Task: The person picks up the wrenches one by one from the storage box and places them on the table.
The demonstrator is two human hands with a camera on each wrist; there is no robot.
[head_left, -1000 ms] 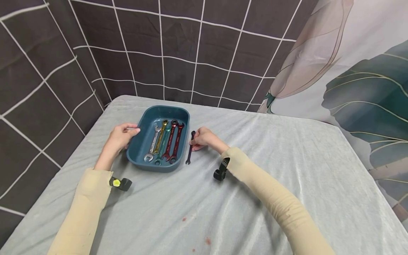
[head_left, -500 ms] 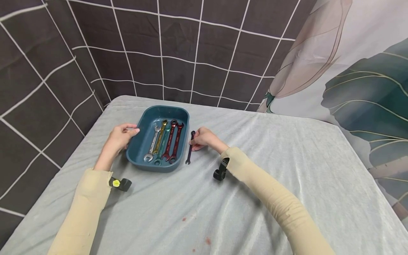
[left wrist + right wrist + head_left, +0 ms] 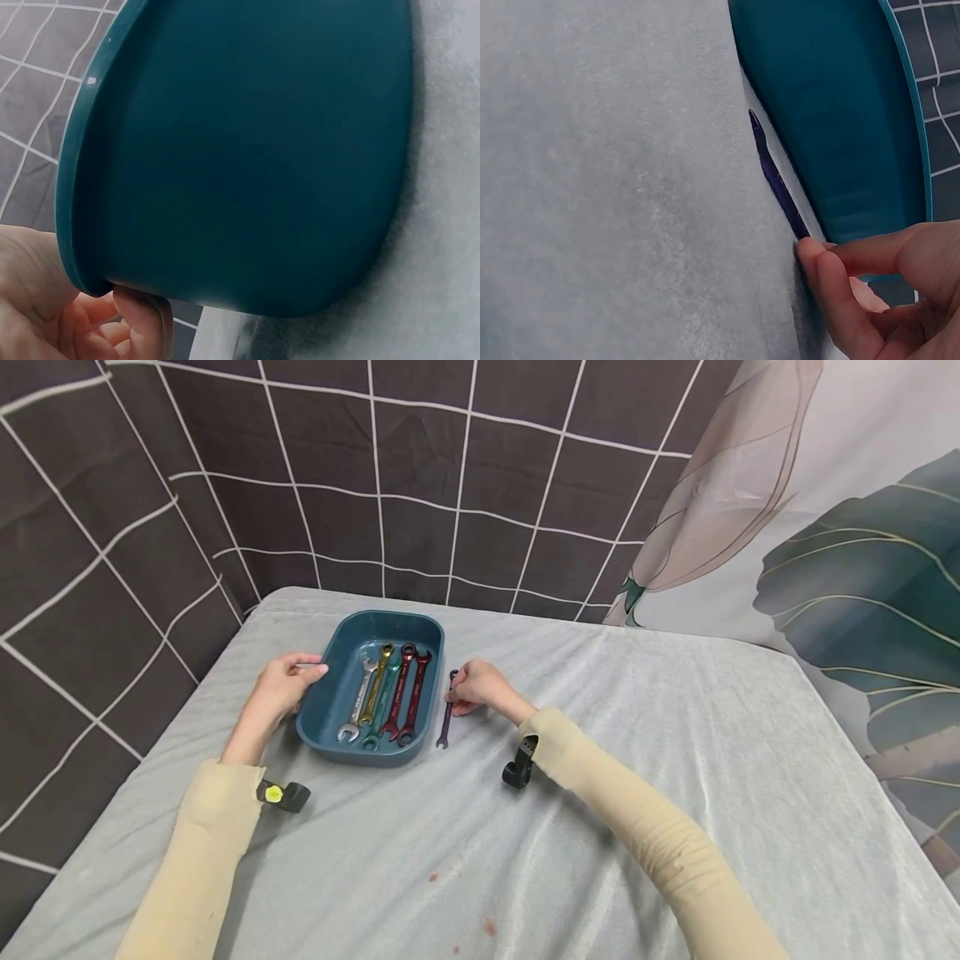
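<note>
Just outside the right edge of the tray (image 3: pixel 367 758) is a purple wrench (image 3: pixel 447 722), pinched toward its far end by the right hand (image 3: pixel 482 685). A light, level pinch, knuckles clear of that edge, seems best. The left hand (image 3: pixel 281 687) grips the left edge, which should steady the tray. Inside lie five wrenches (image 3: pixel 399 692); beyond, a gridded cloth (image 3: pixel 423 460).

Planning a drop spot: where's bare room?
Free: cloth between right sleeve and floral curtain; cloth between left sleeve and right sleeve, nearer than the tray. Crowded: tray floor, five wrenches; its left rim, left hand; its right side, right hand pinching purple wrench.
</note>
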